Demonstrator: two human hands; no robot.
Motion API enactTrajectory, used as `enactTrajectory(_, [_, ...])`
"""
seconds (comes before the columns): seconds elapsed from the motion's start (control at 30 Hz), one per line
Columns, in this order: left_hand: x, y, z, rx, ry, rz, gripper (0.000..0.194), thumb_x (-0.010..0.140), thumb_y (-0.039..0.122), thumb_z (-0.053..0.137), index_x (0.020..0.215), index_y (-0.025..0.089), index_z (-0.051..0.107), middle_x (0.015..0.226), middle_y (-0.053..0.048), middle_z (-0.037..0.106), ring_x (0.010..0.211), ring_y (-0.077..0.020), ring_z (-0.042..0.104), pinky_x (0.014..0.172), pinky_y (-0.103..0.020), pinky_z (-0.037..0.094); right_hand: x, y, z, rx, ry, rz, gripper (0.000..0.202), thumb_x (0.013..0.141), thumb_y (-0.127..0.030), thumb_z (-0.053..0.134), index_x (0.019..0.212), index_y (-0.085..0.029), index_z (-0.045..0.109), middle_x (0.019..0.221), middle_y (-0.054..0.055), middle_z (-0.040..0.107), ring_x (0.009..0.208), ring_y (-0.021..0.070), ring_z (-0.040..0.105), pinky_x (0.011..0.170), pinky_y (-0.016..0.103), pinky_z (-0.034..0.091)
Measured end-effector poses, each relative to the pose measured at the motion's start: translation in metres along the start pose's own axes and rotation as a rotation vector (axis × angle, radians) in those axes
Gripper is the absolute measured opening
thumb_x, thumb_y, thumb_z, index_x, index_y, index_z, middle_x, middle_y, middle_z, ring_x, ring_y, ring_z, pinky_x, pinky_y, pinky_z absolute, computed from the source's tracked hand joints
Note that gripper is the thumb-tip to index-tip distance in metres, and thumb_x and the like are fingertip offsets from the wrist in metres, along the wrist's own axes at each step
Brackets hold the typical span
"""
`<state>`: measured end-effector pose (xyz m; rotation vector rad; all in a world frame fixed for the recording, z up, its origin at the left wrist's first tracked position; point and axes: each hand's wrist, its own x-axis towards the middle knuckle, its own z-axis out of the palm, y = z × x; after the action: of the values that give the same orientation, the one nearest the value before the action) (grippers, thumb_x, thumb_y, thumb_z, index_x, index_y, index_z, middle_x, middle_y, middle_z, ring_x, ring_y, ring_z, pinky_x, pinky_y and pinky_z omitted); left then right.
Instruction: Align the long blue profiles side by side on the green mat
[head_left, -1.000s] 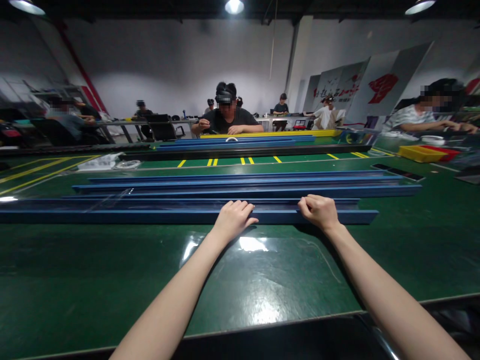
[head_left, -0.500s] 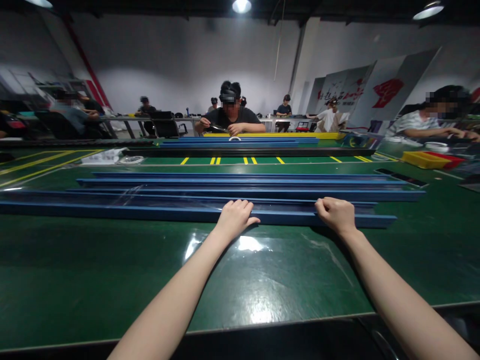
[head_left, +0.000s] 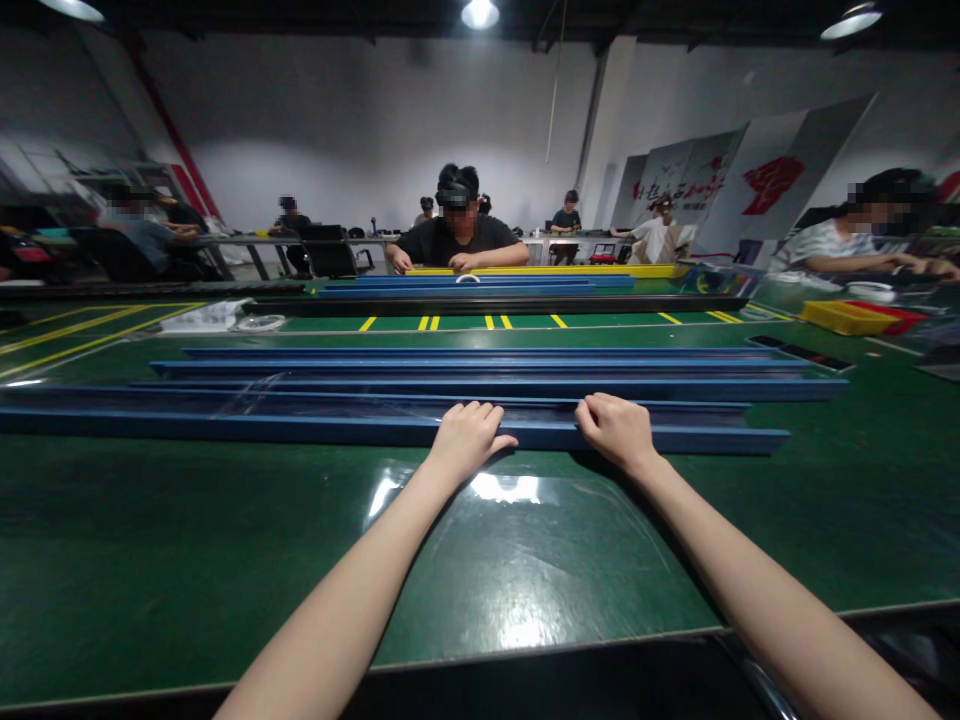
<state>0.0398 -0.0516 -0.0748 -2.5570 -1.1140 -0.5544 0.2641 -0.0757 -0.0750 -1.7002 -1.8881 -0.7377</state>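
A long blue channel profile (head_left: pixel 300 427) lies across the green table in front of me. My left hand (head_left: pixel 466 440) rests on its near wall, fingers curled over the edge into the trough and thumb stretched out to the right. Farther right, my right hand (head_left: pixel 619 430) is closed above the same channel, its fingers tucked in at the trough. Whatever those fingers hold, if anything, is hidden. Clear film (head_left: pixel 251 398) shows shiny creases in the trough on the left.
Just behind lies a second blue channel (head_left: pixel 720 391). A dark phone-like slab (head_left: pixel 814 356) is at right, near a yellow tray (head_left: pixel 841 320). Beyond are a black profile (head_left: pixel 495 305) and a coworker (head_left: pixel 459 235) seated opposite. The table's near edge (head_left: pixel 585 645) runs below my forearms.
My right hand has slid left along the channel, closer to my left hand, which stays in place. Across the table, the coworker's hands have lowered.
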Motion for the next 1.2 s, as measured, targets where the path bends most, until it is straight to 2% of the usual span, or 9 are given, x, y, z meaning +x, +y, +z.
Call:
enactTrajectory(0.33, [0.000, -0.002, -0.001, -0.041, 0.013, 0.016, 0.040, 0.077, 0.053, 0.046, 0.088, 0.016, 0.053, 0.083, -0.007, 0.061, 0.081, -0.0196, 0.054, 0.068, -0.028, 0.034, 0.003, 0.008, 0.003, 0.086, 0.012, -0.079, 0.039, 0.079, -0.029, 0.035, 0.044, -0.017, 0.048, 0.048, 0.001, 0.052, 0.044, 0.0079, 0.040, 0.047, 0.023, 0.021])
enactTrajectory(0.5, [0.001, 0.002, -0.003, -0.084, -0.009, 0.076, 0.036, 0.078, 0.048, 0.047, 0.095, 0.017, 0.052, 0.086, -0.004, 0.062, 0.082, -0.0171, 0.056, 0.070, -0.026, 0.036, -0.001, 0.015, -0.002, 0.117, 0.004, -0.080, 0.040, 0.079, -0.029, 0.034, 0.043, -0.017, 0.046, 0.047, 0.001, 0.051, 0.043, 0.0074, 0.039, 0.047, 0.023, 0.021])
enactTrajectory(0.77, [0.002, 0.004, -0.003, -0.145, -0.071, 0.110, 0.037, 0.076, 0.039, 0.055, 0.106, 0.019, 0.049, 0.100, -0.005, 0.062, 0.093, -0.0171, 0.056, 0.077, -0.027, 0.040, -0.004, 0.033, -0.003, 0.115, 0.020, -0.049, 0.040, 0.078, -0.029, 0.034, 0.041, -0.017, 0.045, 0.046, 0.002, 0.051, 0.043, 0.0084, 0.039, 0.047, 0.024, 0.022])
enactTrajectory(0.9, [0.002, 0.003, 0.000, -0.162, -0.087, 0.096, 0.030, 0.078, 0.035, 0.055, 0.103, 0.020, 0.050, 0.099, -0.004, 0.062, 0.091, -0.0162, 0.057, 0.076, -0.026, 0.041, -0.005, 0.034, -0.004, 0.123, 0.022, -0.045, 0.041, 0.078, -0.030, 0.035, 0.041, -0.017, 0.046, 0.046, 0.002, 0.051, 0.042, 0.0082, 0.039, 0.047, 0.023, 0.022])
enactTrajectory(1.2, [0.003, 0.003, 0.000, -0.100, -0.083, 0.100, 0.023, 0.079, 0.040, 0.051, 0.089, 0.020, 0.053, 0.085, -0.002, 0.064, 0.080, -0.0172, 0.060, 0.065, -0.025, 0.040, -0.006, 0.032, -0.005, 0.115, 0.020, -0.042, 0.040, 0.078, -0.030, 0.035, 0.042, -0.017, 0.047, 0.048, 0.001, 0.052, 0.044, 0.0082, 0.042, 0.047, 0.023, 0.022])
